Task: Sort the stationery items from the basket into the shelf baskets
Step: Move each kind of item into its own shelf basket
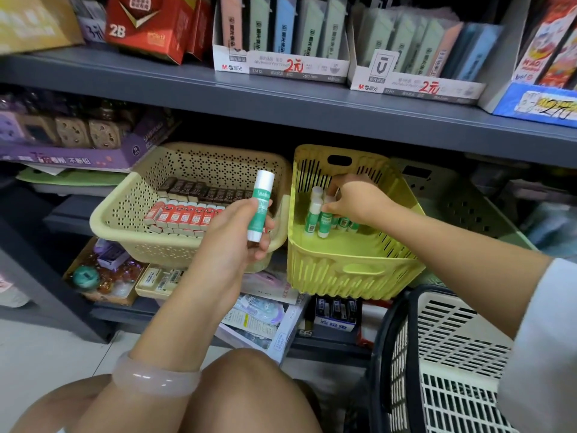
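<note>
My left hand [240, 232] grips an upright green-and-white glue stick [260, 205] in front of the beige shelf basket [125, 210], which holds rows of red and dark eraser boxes [187, 214]. My right hand [356, 198] reaches into the yellow shelf basket [352, 270] and pinches the top of one of several glue sticks [318, 217] standing there. The white slatted basket with a dark rim [437, 348] sits at the lower right by my right arm; its contents are not visible.
Grey shelf boards [281, 98] run above the baskets, loaded with lead-refill display boxes [281, 64] and red 2B boxes [150, 23]. The lower shelf holds assorted packets [259, 320]. A grey crate [459, 201] sits right of the yellow basket. My knees [243, 395] are in the foreground.
</note>
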`<state>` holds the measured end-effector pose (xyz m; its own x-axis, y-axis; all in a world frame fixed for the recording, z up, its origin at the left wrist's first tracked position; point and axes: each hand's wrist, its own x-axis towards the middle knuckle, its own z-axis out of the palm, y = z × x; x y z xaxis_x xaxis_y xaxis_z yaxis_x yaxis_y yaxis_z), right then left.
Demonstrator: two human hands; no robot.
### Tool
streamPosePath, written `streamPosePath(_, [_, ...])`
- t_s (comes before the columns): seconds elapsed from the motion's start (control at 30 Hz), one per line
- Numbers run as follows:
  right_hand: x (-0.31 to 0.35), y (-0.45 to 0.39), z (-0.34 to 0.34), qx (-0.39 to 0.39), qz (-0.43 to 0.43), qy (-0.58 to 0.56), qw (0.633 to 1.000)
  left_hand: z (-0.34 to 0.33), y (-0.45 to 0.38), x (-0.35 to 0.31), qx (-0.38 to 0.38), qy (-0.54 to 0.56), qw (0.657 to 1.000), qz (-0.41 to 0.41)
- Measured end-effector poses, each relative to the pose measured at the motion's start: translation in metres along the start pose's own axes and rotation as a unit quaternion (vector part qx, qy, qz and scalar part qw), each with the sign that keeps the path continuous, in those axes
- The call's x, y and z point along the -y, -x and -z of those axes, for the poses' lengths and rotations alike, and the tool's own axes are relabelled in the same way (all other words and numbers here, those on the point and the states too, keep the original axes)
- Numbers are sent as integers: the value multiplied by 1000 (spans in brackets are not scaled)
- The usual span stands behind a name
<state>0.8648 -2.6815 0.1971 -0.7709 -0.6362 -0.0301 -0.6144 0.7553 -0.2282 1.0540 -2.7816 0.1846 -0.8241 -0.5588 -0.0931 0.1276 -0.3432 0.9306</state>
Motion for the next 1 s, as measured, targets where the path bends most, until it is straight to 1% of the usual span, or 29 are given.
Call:
streamPosePath(0.17, [-3,1,-2,2,18,-13,1000,0,-1,0,-8,-2,1000,-8])
streamPosePath(0.27, [-2,4,8,11,-6,-1,1000,-1,0,1,-1,-15,1000,-24])
streamPosePath(0.3, [0,7,14,4,-12,18,1000,-1,0,1,4,-23,999,-31])
streamPosePath(0.33, [3,10,20,-18,-7,29,999,-1,0,1,8,-34,999,-40])
streamPosePath(0.37, [7,15,26,-50,11,10,999,-1,1,1,11,-44,998,-48])
streamPosePath(0.4, [12,21,32,-72,38,-60,995,-2,1,1,11,-51,997,-55])
streamPosePath(0.43, [18,29,36,-67,64,-175,980,-3,1,0,8,-56,997,-60])
streamPosePath(0.47, [26,38,40,-27,86,-304,948,-4,2,0,5,-61,996,-63])
streamPosePath(0.5, [32,45,42,23,107,-398,911,-6,2,0,3,-65,996,-66])
streamPosePath(0.53, [36,51,42,63,125,-441,887,-7,2,0,4,-71,995,-71])
streamPosePath(0.6, [42,58,38,96,149,-458,871,-11,4,0,6,-98,991,-88])
streamPosePath(0.7, [40,60,36,87,137,-500,851,-18,6,0,-3,-132,984,-121])
streamPosePath(0.77, [31,59,39,61,100,-533,838,-18,6,-2,-29,-162,973,-163])
streamPosePath(0.8, [23,57,42,36,77,-538,839,-16,5,-4,-44,-202,960,-188])
streamPosePath(0.83, [14,54,44,8,56,-527,848,-14,4,-5,-54,-240,947,-206])
streamPosePath(0.87, [6,51,46,-22,38,-497,866,-11,3,-6,-57,-263,939,-214])
streamPosePath(0.9, [-3,48,47,-49,20,-444,894,-9,2,-6,-55,-275,936,-211])
streamPosePath(0.93, [-10,44,46,-67,4,-361,930,-6,1,-6,-51,-284,935,-205])
streamPosePath(0.97, [-17,39,44,-71,-6,-252,965,-6,0,-5,-48,-294,934,-199])
streamPosePath(1.0, [-21,34,40,-59,-9,-145,988,-5,-1,-4,-45,-309,930,-194])
